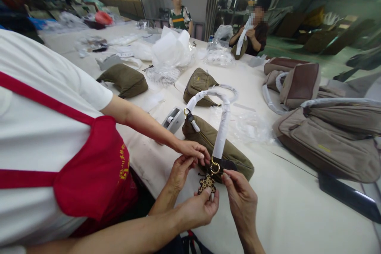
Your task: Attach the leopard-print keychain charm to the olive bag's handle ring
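Observation:
An olive bag with a white-wrapped handle lies on the table. A gold ring at the handle's lower end bears a leopard-print charm. My left hand is closed in a pinch left of the ring, its fingertips partly covered by a co-worker's hand. The co-worker's other hand grips the charm from below. Just right of the ring, my right hand pinches thumb and forefinger together beside the bag's black tab; what is between them is too small to tell.
A co-worker in a red apron stands close on the left. A tape dispenser sits behind our hands. More olive bags, grey-brown bags and clear plastic cover the table. Two people are across it.

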Action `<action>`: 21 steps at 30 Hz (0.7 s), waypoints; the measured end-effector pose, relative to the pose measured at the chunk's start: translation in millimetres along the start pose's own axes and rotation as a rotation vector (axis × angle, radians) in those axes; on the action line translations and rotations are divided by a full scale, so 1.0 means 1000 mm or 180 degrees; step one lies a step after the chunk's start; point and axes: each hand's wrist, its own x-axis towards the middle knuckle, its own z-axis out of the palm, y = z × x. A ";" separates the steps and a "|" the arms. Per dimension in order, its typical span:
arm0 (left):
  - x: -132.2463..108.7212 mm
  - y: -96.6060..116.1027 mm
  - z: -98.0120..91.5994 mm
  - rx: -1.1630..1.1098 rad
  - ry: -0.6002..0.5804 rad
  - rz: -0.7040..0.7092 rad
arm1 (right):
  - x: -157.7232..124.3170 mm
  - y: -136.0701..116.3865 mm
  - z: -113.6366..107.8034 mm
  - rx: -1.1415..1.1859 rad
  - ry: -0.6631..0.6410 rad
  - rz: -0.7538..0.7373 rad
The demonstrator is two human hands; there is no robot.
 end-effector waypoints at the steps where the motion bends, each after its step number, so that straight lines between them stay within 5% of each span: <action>1: 0.002 -0.002 0.001 0.0133 -0.0083 0.0067 | 0.001 0.000 -0.001 0.0014 0.0002 0.0053; 12: 0.013 -0.018 0.025 0.0548 -0.0398 0.0255 | -0.001 0.000 -0.010 0.0080 0.0310 0.0204; 17: 0.005 -0.019 0.028 -0.0024 -0.0040 -0.0133 | -0.009 0.000 -0.015 0.0023 0.0524 0.0078; 21: 0.002 -0.016 0.021 0.0246 -0.0035 0.0069 | -0.013 -0.002 -0.017 -0.0011 0.0496 0.0064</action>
